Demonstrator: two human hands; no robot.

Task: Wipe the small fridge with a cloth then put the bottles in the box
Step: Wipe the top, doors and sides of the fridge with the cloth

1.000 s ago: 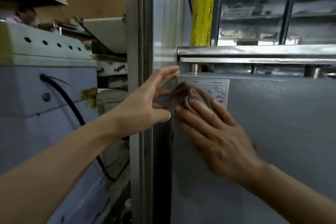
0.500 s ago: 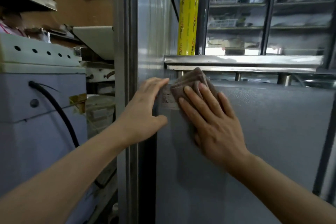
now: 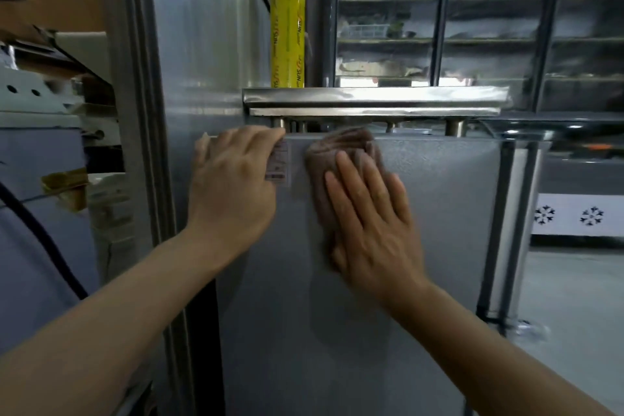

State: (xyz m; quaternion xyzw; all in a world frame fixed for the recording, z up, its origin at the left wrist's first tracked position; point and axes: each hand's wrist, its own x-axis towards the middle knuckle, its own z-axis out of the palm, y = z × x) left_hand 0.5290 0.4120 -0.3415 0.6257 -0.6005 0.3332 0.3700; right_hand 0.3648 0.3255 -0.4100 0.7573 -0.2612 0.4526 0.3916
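The small grey fridge [image 3: 439, 230] fills the middle of the view, its flat side facing me. A brown cloth [image 3: 341, 152] lies bunched against its upper part. My right hand [image 3: 371, 223] presses the cloth flat on the surface with straight fingers. My left hand [image 3: 233, 179] rests on the fridge's upper left corner, fingers bent over the top edge beside a label sticker [image 3: 280, 162]. No bottles or box are in view.
A steel shelf [image 3: 374, 100] sits just above the fridge on short legs. A yellow roll of wrap [image 3: 288, 20] stands on it. A tall steel unit [image 3: 202, 44] and a white machine [image 3: 33, 105] with a black cable are to the left. Glass-door cabinets [image 3: 472, 27] stand behind.
My right hand has slid the cloth to the right along the fridge's upper edge, uncovering the label. My left hand has moved up onto the fridge's top corner.
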